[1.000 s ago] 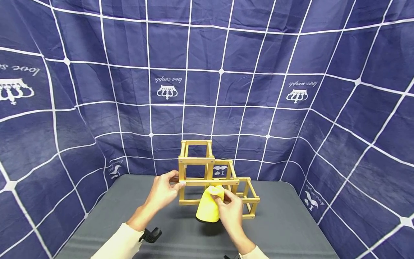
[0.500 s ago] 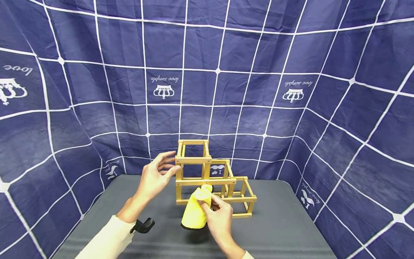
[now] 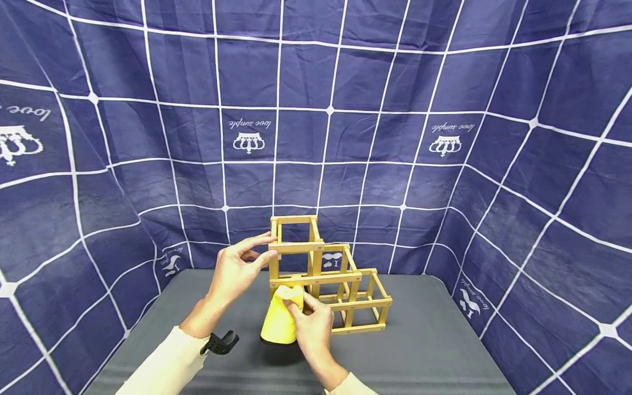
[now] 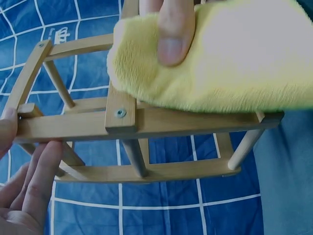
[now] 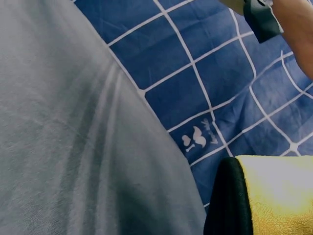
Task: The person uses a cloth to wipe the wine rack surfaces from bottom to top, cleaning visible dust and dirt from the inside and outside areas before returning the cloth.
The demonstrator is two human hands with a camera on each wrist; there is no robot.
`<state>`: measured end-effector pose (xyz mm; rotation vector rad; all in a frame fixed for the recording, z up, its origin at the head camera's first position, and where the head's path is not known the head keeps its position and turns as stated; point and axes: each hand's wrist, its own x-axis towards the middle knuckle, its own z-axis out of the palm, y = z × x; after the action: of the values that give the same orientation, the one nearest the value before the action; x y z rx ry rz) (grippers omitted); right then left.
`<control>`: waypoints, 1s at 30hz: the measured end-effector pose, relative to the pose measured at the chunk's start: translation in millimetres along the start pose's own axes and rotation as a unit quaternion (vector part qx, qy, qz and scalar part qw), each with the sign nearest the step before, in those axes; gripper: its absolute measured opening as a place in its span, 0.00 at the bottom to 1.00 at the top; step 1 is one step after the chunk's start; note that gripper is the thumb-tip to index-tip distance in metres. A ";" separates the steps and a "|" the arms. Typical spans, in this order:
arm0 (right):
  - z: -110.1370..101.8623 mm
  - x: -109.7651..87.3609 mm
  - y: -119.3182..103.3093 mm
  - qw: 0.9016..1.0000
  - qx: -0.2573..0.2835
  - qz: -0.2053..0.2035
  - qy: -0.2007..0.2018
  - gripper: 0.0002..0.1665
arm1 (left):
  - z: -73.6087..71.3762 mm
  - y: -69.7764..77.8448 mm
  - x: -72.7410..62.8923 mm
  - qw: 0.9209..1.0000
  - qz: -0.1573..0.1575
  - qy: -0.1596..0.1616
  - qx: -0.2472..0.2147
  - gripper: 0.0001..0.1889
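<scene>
Head view: left hand (image 3: 239, 266) pinches the top tier of the wooden rack (image 3: 316, 278) at its left side; rack stands on grey table (image 3: 419, 329). Right hand (image 3: 313, 326) pinches yellow cloth (image 3: 278, 323) before the rack's lower left, hiding rails there.

Left wrist view: left hand cut off, thumb and fingers about a rail; cloth overlaps the rack.

Right wrist view: cloth's dark-edged end, cut off; grip cannot be told here.

The sleeves (image 3: 160, 363) are cream, with a curved black band (image 3: 223, 344) at the left cuff (image 3: 187, 345).
</scene>
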<state>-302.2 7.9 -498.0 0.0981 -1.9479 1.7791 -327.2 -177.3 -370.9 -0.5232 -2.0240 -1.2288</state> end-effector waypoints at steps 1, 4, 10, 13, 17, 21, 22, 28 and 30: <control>2.1 1.1 -0.3 1.000 0.000 -0.004 -0.003 0.17 | -0.3 0.1 0.3 1.000 -0.001 -0.005 -0.004 0.19; 9.0 4.6 -2.3 0.999 -0.016 -0.031 -0.027 0.16 | -0.6 0.5 1.5 1.000 0.004 -0.008 -0.002 0.19; 16.6 11.1 0.0 0.971 -0.165 -0.159 -0.063 0.09 | 0.2 2.8 0.6 1.000 0.008 -0.005 0.009 0.18; 13.5 13.6 0.4 0.942 -0.253 -0.199 -0.096 0.10 | 0.1 3.0 0.2 1.000 0.004 -0.002 0.007 0.17; 11.2 17.3 -3.5 0.927 -0.291 -0.196 -0.132 0.13 | -0.9 3.7 0.8 1.000 -0.002 -0.002 -0.001 0.17; 11.8 21.9 -3.1 0.938 -0.259 -0.202 -0.113 0.09 | -0.7 2.2 1.9 1.000 -0.010 -0.005 -0.005 0.17; 11.5 21.9 -2.2 0.941 -0.248 -0.206 -0.104 0.08 | -0.7 1.8 1.7 1.000 -0.013 -0.006 -0.007 0.17; 1.1 14.5 3.0 0.950 -0.199 -0.231 -0.061 0.13 | -1.7 0.0 0.0 0.999 -0.028 -0.021 -0.017 0.18; -4.6 12.9 2.7 0.950 -0.190 -0.242 -0.052 0.17 | -2.5 0.0 0.6 0.999 -0.031 -0.028 -0.019 0.18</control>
<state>-313.0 16.2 -495.2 0.4994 -2.0771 1.0863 -326.7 -179.6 -369.7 -0.5206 -2.0808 -1.3047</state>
